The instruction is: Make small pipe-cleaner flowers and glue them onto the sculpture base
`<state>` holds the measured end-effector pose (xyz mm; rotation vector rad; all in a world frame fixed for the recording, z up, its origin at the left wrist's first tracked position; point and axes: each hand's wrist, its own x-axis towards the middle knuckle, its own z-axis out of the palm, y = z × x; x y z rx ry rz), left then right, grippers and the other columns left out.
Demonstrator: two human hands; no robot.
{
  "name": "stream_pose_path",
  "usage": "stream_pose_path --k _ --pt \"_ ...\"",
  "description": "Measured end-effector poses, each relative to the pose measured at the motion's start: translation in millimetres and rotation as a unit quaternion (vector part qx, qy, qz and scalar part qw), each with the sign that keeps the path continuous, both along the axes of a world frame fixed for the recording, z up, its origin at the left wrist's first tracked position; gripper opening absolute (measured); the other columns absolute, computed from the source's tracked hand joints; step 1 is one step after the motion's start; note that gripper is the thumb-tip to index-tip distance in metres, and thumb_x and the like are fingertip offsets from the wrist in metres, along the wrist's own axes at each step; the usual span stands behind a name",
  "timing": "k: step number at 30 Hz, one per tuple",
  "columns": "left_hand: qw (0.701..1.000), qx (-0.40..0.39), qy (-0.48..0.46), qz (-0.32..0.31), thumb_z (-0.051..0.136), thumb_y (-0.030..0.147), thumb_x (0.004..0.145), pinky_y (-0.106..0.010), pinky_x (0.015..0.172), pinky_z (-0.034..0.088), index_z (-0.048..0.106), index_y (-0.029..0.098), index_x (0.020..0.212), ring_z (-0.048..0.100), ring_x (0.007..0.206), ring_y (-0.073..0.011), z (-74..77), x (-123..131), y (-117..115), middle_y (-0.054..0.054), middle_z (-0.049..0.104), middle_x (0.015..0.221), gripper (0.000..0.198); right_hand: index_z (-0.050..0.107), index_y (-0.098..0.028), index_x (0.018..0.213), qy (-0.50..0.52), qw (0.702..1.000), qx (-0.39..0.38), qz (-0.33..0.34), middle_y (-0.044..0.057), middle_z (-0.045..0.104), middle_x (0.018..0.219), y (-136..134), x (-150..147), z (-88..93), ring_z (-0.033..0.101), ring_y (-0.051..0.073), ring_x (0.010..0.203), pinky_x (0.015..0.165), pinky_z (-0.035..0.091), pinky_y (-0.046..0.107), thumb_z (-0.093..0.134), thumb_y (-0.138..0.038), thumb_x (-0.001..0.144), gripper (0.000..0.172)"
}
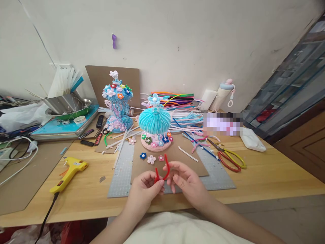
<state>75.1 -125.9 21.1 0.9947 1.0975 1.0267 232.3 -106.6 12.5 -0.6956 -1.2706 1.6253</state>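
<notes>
A bent red pipe cleaner (pixel 167 167) is pinched between the thumb and fingers of my left hand (pixel 144 189). One end of it curves up toward my right hand (pixel 190 184), whose fingers are apart close beside it; whether they touch it is unclear. Just beyond my hands lie small pipe-cleaner flowers: a blue one (pixel 143 155), a pale pink one (pixel 151 159) and a pink one (pixel 161 158). Behind them stands a turquoise domed pipe-cleaner carousel (pixel 154 121) with flowers round its base. A taller, flower-covered blue one (pixel 118 101) is at its left.
Brown cardboard (pixel 195 167) lies on a grey cutting mat (pixel 220 183). To the left is a yellow glue gun (pixel 69 173) with its cord over the table edge. Scissors (pixel 230 159) lie on the right, and bundles of pipe cleaners (pixel 188 120) are at the back.
</notes>
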Motion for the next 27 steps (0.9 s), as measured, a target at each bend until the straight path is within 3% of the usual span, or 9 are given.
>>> stream_pose_path --k 2,6,9,13,27 --pt "1.0 0.01 -0.005 -0.019 0.065 0.033 0.069 -0.022 0.056 0.045 0.057 0.014 0.068 0.056 0.057 -0.0108 0.9 1 0 -0.001 0.062 0.061 0.021 0.059 -0.018 0.09 0.014 1.0 -0.007 0.024 0.005 0.056 0.088 -3 -3 -0.2 0.052 0.011 0.065 0.051 0.042 0.023 0.055 -0.037 0.08 0.021" --pt "0.997 0.029 0.043 -0.05 0.062 0.032 0.071 -0.021 0.056 0.044 0.057 0.014 0.068 0.057 0.058 -0.0118 -0.2 2 -2 -0.002 0.062 0.062 0.019 0.058 -0.017 0.078 0.048 0.996 -0.056 0.041 0.001 0.056 0.067 -7 -5 -1.9 0.049 0.009 0.053 0.049 0.038 0.022 0.052 -0.038 0.083 0.023" --pt "0.994 0.039 0.092 -0.037 0.063 0.029 0.069 -0.021 0.054 0.043 0.057 0.014 0.068 0.054 0.054 -0.0103 -4.1 2 -5 -0.001 0.059 0.059 0.016 0.056 -0.017 0.08 0.059 0.994 -0.089 0.025 -0.004 0.05 0.056 -8 -5 -3.0 0.037 0.005 0.042 0.043 0.026 0.02 0.053 -0.036 0.083 0.019" --pt "0.992 0.038 0.115 -0.02 0.062 0.029 0.069 -0.021 0.052 0.042 0.055 0.015 0.068 0.053 0.052 -0.0107 -7.6 1 -7 0.0 0.059 0.057 0.015 0.057 -0.017 0.078 0.048 0.994 -0.098 -0.015 -0.004 0.045 0.052 -9 -3 -1.8 0.03 0.006 0.044 0.045 0.019 0.021 0.056 -0.037 0.08 0.02" --pt "0.992 0.048 0.115 -0.009 0.058 0.024 0.072 -0.021 0.052 0.042 0.056 0.015 0.066 0.052 0.053 -0.0109 -0.1 1 -9 -0.001 0.058 0.057 0.011 0.06 -0.019 0.078 0.033 0.994 -0.086 -0.056 -0.003 0.046 0.056 -13 2 0.4 0.037 0.009 0.052 0.052 0.027 0.022 0.057 -0.036 0.079 0.017"
